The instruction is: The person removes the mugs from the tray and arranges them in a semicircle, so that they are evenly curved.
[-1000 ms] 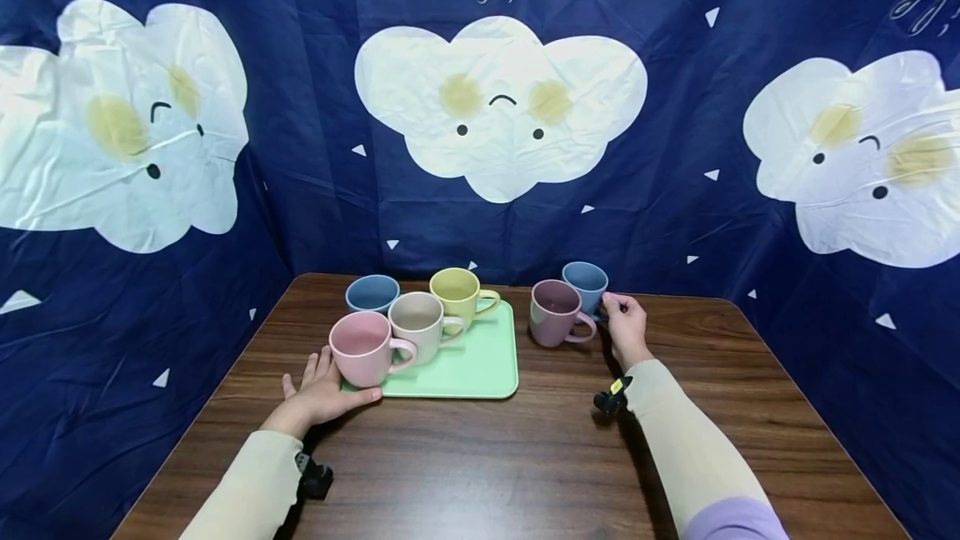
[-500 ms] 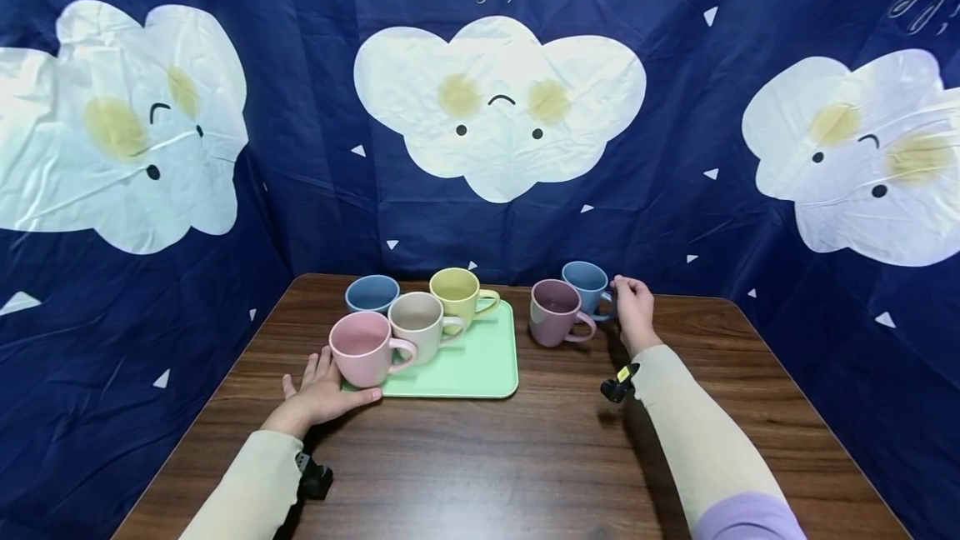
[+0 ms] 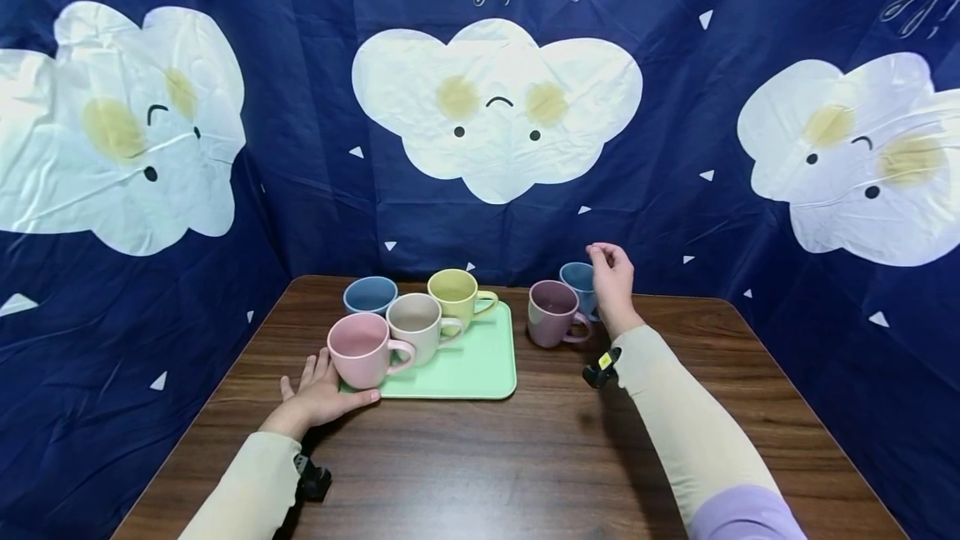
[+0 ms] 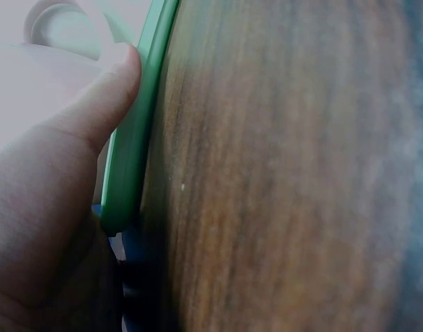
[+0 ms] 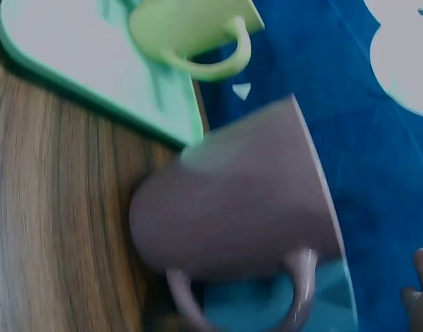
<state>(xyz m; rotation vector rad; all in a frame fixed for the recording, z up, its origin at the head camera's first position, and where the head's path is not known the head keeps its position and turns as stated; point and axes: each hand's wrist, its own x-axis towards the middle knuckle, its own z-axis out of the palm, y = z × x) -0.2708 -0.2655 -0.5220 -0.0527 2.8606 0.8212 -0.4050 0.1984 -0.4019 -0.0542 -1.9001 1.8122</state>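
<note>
My left hand (image 3: 318, 397) rests at the near left corner of the mint-green tray (image 3: 480, 369), fingers spread beside the pink mug (image 3: 357, 363) and thumb along the tray's front edge. The left wrist view shows that thumb (image 4: 104, 100) across the tray rim, close to the pink mug. My right hand (image 3: 615, 283) is raised with loosely bent fingers and holds nothing. It overlaps the right side of a blue mug (image 3: 576, 275) in the head view. In front of that mug stands a mauve mug (image 3: 547, 327), handle to the right.
A beige mug (image 3: 412, 336) and a yellow mug (image 3: 452, 300) stand on the tray behind the pink one. Another blue mug (image 3: 370, 296) shows at the back left, its lower part hidden. Dark blue cloth (image 3: 510, 240) hangs behind the wooden table (image 3: 480, 457).
My right hand first let go of the right blue mug's handle and drew off to the right, then rose and moved left over the mug's side. My left hand and the mugs stay put.
</note>
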